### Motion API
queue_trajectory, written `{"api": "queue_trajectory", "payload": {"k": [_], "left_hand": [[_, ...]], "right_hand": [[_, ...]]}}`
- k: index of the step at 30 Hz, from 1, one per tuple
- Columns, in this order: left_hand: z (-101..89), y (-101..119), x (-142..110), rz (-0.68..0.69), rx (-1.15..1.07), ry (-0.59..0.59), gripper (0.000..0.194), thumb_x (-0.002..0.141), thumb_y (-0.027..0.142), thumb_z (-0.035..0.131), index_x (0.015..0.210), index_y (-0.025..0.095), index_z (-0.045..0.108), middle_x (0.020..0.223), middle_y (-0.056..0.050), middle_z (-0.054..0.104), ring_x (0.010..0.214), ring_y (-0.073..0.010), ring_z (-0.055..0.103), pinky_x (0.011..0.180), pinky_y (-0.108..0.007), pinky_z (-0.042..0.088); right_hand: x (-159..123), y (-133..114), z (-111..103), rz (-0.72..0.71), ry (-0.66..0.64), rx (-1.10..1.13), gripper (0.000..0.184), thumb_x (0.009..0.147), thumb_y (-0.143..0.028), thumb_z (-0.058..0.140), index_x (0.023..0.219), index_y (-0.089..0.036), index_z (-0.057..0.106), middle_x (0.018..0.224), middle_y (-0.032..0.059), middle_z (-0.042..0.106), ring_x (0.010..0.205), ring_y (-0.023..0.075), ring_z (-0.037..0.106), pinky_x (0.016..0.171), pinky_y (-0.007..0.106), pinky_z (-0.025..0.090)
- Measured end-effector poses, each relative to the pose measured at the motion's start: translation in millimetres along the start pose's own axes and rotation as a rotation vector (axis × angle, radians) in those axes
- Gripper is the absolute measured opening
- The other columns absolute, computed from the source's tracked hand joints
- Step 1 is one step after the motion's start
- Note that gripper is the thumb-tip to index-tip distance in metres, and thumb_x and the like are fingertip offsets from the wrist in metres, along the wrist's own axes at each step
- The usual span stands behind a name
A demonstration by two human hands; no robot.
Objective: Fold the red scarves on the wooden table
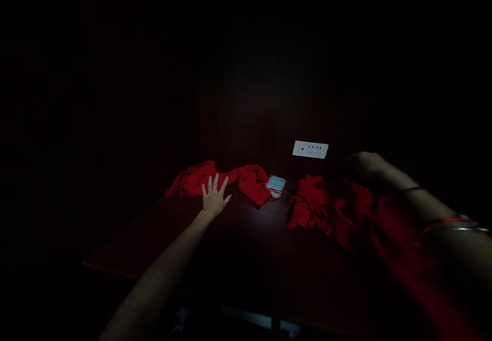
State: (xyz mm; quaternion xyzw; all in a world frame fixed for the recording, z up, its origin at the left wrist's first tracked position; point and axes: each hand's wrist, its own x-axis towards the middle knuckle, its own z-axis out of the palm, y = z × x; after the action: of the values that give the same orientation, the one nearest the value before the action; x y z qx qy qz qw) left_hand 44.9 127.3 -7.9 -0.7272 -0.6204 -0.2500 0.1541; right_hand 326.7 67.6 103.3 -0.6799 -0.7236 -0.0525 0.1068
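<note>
My left hand (215, 198) is spread, palm down, at the front edge of a crumpled red fringed cloth (196, 175). Its fingers overlap the cloth in view; whether they press on it I cannot tell. A folded red piece (254, 185) lies just right of that hand, beside a small pale card-like rectangle (276, 185) with a red cord across it. My right hand (369, 164) is raised behind a larger red cloth (313, 203), which is heaped on the table and trails blurred toward the lower right. Darkness hides the right fingers.
A dark wooden table (126, 246) carries the cloths, its front left corner showing. On the dark wall behind is a white socket panel (310, 149). Pale shapes (248, 318) show below the table's front edge. Most surroundings are too dark to make out.
</note>
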Motion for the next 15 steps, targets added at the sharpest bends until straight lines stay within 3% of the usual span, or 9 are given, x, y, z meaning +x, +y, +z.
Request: {"api": "queue_trajectory", "payload": {"k": [3,7,10,12,15], "left_hand": [[-2.5,-6.6,-0.5,-0.112,0.003,-0.014,0.065,0.075,0.048,0.041,0.131,0.028,0.015,0.139,-0.006,0.003,0.124,-0.0316,-0.003,0.094,-0.054,0.01],[1.6,-31.0,-0.7,-0.342,-0.046,-0.064,0.072,0.072,0.054,0.042,0.132,0.026,0.013,0.139,-0.01,0.001,0.122,-0.0377,0.0,0.091,-0.055,0.016],[6.2,-41.6,1.8,-0.406,-0.086,-0.09,0.078,0.069,0.056,0.044,0.132,0.025,0.011,0.138,-0.013,0.003,0.121,-0.0395,0.007,0.09,-0.054,0.021],[8.0,-43.5,6.0,-0.407,-0.109,-0.109,0.071,0.073,0.051,0.042,0.132,0.026,0.013,0.137,-0.014,0.009,0.12,-0.0381,0.014,0.09,-0.053,0.022],[6.9,-45.6,13.6,-0.43,-0.165,-0.091,0.053,0.081,0.036,0.032,0.131,0.025,0.02,0.133,-0.015,0.024,0.117,-0.034,0.027,0.089,-0.052,0.025]], "right_hand": [[8.9,-16.3,14.3,-0.006,-0.019,0.007,0.064,0.068,-0.036,0.056,0.124,-0.017,0.031,0.116,0.0152,0.043,0.101,0.0204,0.047,0.085,0.034,0.034],[30.3,-58.8,56.3,-0.006,-0.074,0.045,0.072,0.064,-0.032,0.059,0.127,-0.017,0.027,0.12,0.0185,0.04,0.102,0.0245,0.046,0.081,0.036,0.037],[48.7,-95.9,87.0,-0.016,-0.081,0.114,0.054,0.066,-0.019,0.055,0.118,-0.01,0.041,0.103,0.0203,0.053,0.093,0.0273,0.053,0.073,0.036,0.041],[64.2,-114.7,90.3,-0.063,-0.034,0.171,0.038,0.069,-0.013,0.048,0.106,-0.008,0.052,0.092,0.0178,0.059,0.087,0.0256,0.055,0.072,0.034,0.043],[95.1,-128.2,60.4,-0.167,0.121,0.252,0.042,0.075,-0.014,0.037,0.116,-0.014,0.044,0.109,0.0102,0.053,0.101,0.019,0.048,0.085,0.029,0.038]]}}
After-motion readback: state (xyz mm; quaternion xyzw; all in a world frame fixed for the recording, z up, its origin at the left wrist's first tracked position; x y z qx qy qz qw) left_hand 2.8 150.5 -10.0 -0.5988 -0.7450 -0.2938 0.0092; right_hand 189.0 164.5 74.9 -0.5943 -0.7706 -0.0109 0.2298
